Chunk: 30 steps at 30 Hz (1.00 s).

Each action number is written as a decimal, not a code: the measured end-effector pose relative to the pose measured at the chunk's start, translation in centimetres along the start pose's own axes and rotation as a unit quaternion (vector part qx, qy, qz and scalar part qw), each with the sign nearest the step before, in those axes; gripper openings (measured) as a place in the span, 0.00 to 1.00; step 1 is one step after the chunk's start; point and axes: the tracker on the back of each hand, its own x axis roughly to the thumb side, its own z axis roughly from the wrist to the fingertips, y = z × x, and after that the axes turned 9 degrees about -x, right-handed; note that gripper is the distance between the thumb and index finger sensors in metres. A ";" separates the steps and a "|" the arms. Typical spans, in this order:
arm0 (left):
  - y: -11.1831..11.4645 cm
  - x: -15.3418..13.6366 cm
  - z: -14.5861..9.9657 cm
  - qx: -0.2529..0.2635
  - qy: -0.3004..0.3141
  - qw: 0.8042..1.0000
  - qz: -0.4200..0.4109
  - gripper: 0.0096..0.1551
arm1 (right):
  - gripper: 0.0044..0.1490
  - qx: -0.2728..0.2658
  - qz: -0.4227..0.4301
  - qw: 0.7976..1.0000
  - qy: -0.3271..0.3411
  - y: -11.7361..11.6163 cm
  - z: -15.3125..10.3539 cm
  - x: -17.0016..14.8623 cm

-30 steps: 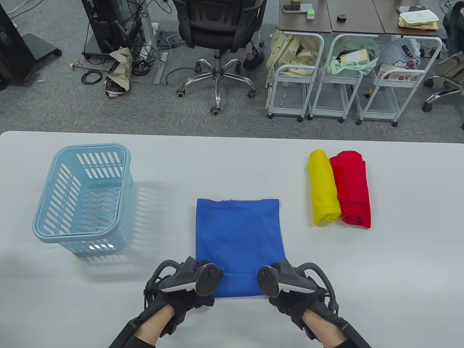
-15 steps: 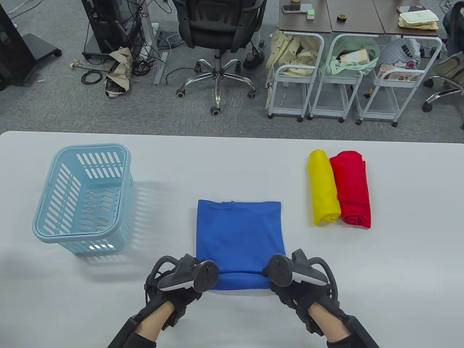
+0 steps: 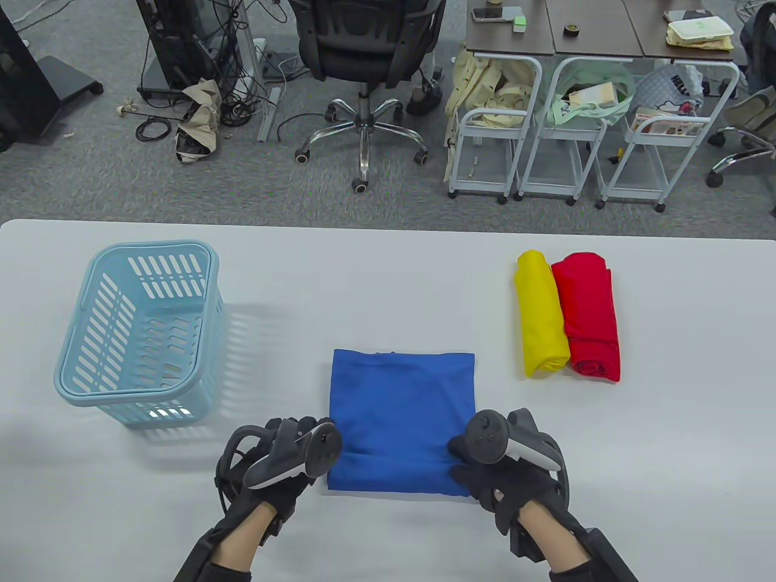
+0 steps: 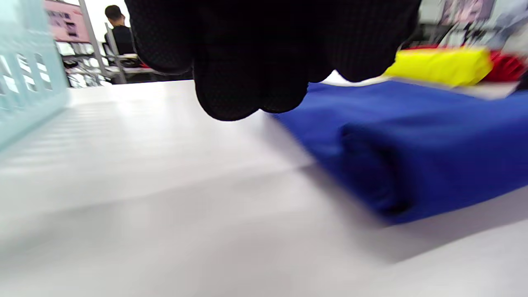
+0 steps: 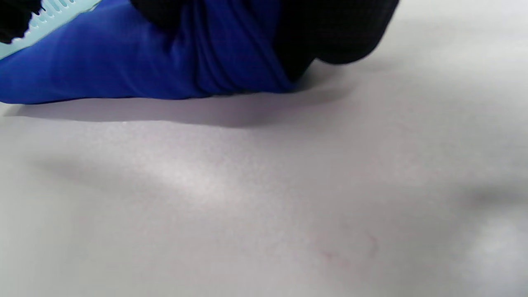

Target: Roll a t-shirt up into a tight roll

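Observation:
The blue t-shirt (image 3: 403,406) lies folded into a rectangle in the middle of the white table (image 3: 388,273). Its near edge is turned over into a thick roll (image 3: 394,476), which the left wrist view shows end-on (image 4: 383,173). My left hand (image 3: 306,431) hovers just off the roll's left end. Its fingers (image 4: 247,82) are loosely curled above the bare table and hold nothing. My right hand (image 3: 464,451) is at the roll's right end. In the right wrist view its fingers (image 5: 338,33) pinch bunched blue cloth (image 5: 123,62).
A light blue slotted basket (image 3: 151,245) stands at the left of the table. A yellow roll (image 3: 539,315) and a red roll (image 3: 588,315) lie side by side at the right. Beyond the far edge are an office chair (image 3: 364,54) and carts.
The near edge of the blue t-shirt has been rolled over further away from me. My left hand slid left off the cloth. My right hand moved up with the roll.

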 end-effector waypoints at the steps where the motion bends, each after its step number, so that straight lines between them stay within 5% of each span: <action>1: 0.0 0.6 -0.1 -0.001 0.046 0.999 -0.028 0.29 | 0.38 0.000 0.000 1.000 0.000 0.0 0.0 0.0; 4: 1.6 2.3 0.8 -0.053 0.102 0.993 -0.036 0.32 | 0.39 0.000 0.001 1.000 0.000 0.0 0.0 0.0; 6: 3.1 3.3 1.6 -0.110 0.093 0.989 0.031 0.35 | 0.39 -0.001 0.006 1.000 0.000 0.0 0.0 -0.1; 8: 2.9 3.8 1.7 -0.080 0.091 0.990 0.066 0.36 | 0.40 -0.012 -0.002 1.000 -0.018 0.4 -0.2 -0.4; 11: 3.2 3.8 1.6 -0.090 0.093 0.990 0.049 0.37 | 0.44 -0.097 -0.150 0.978 -0.106 2.0 -1.4 -0.4; 13: 3.2 3.7 1.6 -0.094 0.091 0.990 0.057 0.38 | 0.42 -0.151 -0.239 0.951 -0.124 3.2 -2.4 0.4; 14: 3.2 3.7 1.6 -0.093 0.090 0.990 0.056 0.39 | 0.40 -0.160 -0.231 0.954 -0.098 3.6 -2.7 0.9; 16: 3.2 3.7 1.8 -0.095 0.090 0.990 0.052 0.39 | 0.37 -0.126 -0.134 0.983 0.018 3.2 -2.8 2.0; 18: 3.3 3.8 1.8 -0.095 0.089 0.990 0.061 0.40 | 0.35 -0.070 -0.076 0.991 0.089 1.4 -2.1 3.2; 20: 3.4 3.9 1.8 -0.096 0.087 0.989 0.068 0.41 | 0.42 -0.013 -0.137 0.988 0.077 -1.3 -1.2 4.0; 23: 3.6 3.9 1.9 -0.096 0.073 0.989 0.088 0.43 | 0.46 -0.047 -0.255 0.964 0.063 -1.7 -1.0 5.1; 30: 3.4 3.6 2.7 -0.076 0.047 0.991 0.097 0.31 | 0.39 -0.048 -0.186 0.980 0.051 -1.0 -0.4 3.5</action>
